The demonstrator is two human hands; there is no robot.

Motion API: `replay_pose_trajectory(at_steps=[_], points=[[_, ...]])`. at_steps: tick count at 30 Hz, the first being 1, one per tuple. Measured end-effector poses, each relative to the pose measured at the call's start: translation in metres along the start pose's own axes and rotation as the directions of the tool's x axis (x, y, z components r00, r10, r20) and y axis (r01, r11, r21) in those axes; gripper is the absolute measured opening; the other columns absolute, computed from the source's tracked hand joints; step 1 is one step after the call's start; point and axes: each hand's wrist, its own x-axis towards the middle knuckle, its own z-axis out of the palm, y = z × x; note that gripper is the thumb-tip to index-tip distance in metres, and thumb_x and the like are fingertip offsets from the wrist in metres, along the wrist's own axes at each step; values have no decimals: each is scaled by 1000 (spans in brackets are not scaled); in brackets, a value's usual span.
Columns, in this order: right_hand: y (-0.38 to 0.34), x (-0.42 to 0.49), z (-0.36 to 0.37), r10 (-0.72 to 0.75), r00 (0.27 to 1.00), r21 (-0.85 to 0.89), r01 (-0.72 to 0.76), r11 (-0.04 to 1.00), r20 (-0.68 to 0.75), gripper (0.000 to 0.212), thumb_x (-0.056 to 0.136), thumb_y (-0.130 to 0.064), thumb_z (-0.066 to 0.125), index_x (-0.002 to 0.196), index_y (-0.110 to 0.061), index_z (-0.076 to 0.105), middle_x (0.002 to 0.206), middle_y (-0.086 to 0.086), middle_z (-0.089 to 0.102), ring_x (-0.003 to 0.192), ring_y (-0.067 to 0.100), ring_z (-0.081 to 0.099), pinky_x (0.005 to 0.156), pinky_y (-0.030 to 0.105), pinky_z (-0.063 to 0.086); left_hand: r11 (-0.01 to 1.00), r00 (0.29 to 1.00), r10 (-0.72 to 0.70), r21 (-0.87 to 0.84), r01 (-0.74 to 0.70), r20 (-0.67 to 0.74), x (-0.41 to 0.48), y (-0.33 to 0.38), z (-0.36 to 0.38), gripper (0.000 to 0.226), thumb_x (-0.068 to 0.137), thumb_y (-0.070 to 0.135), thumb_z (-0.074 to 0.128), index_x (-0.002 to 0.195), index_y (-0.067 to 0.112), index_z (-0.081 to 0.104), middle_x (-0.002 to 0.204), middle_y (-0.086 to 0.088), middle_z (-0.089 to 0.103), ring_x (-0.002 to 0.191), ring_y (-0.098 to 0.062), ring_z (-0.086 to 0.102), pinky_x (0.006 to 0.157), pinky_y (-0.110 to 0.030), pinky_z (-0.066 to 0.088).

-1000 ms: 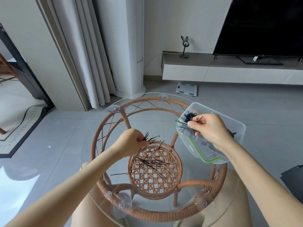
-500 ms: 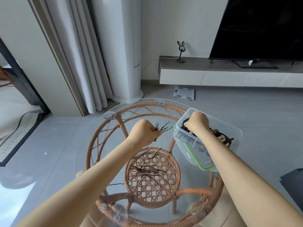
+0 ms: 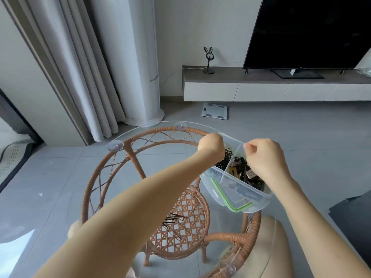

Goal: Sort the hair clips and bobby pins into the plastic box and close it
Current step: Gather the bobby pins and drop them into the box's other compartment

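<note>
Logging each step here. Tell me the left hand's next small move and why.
Probably open the left hand and drop its bobby pins into the box's left compartment: it hovers right over that pile, and loose pins wait on the table.

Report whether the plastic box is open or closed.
Open. The plastic box is uncovered, divider and hair clips showing; its green-sealed lid lies underneath.

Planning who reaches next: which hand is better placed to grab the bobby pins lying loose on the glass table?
Left. The left hand is nearer the loose bobby pins, which lie left of the plastic box; the right hand pinches that box's rim.
</note>
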Motion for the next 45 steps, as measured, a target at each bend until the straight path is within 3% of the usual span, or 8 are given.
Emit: replay_pose_trajectory(at_steps=[5,10,15,20,24,32,39,45], points=[[13,-5,-1,-27,999,11,27,1000,18,29,90,-18,50,81,5,65,82,24,68,83,41,60,71,40,52,980,995,68,182,-81,75,4,11,12,14,86,-3,50,95,-1,60,98,-14,63,93,-29,61,71,-29,46],[6,-19,-1,-63,994,97,54,994,86,30,89,-22,49,71,-2,61,69,18,68,69,37,63,67,38,54,973,988,148,174,-153,45,-3,-3,-10,39,89,27,58,60,5,44,59,-3,48,67,-26,52,62,-31,44],[-17,-69,25,-273,905,198,217,956,327,22,89,-22,55,98,-10,70,93,4,73,82,19,67,77,32,54,977,967,207,-29,-213,-149,-57,-76,-26,33,94,30,47,97,7,70,104,-9,71,95,-27,65,84,-35,53],[-28,-83,104,-389,765,256,295,920,514,46,96,-28,41,140,-14,36,149,2,34,138,16,27,115,34,20,996,983,67,67,-56,-169,-114,-173,9,61,91,52,19,129,19,53,141,-3,48,135,-23,39,112,-38,29],[-47,-86,141,-396,816,253,314,915,420,46,100,-29,29,144,-15,26,153,3,26,143,18,16,111,23,-14,994,980,-99,-63,90,-170,-134,-203,44,69,87,53,5,143,21,29,153,3,26,145,-19,8,119,-38,0],[-57,-119,146,-508,748,522,255,814,426,35,97,-20,37,129,-12,51,119,10,65,104,26,64,89,40,51,824,900,-303,-561,82,-314,-142,-171,64,51,97,44,18,131,22,48,138,3,52,137,-20,35,114,-39,27],[-36,-137,121,-345,846,731,-75,678,407,33,95,-26,37,120,-18,57,115,14,65,108,22,61,96,38,48,542,925,-295,-839,-45,-240,-130,-146,58,37,99,34,30,112,18,61,119,0,64,118,-13,55,103,-30,40],[-4,-139,115,-106,966,825,-142,548,237,26,93,-25,38,103,-20,61,107,3,67,108,16,60,98,30,44,842,769,-435,-514,164,-468,-169,-168,47,52,95,38,21,112,14,65,108,-7,70,112,-27,59,112,-48,29]])
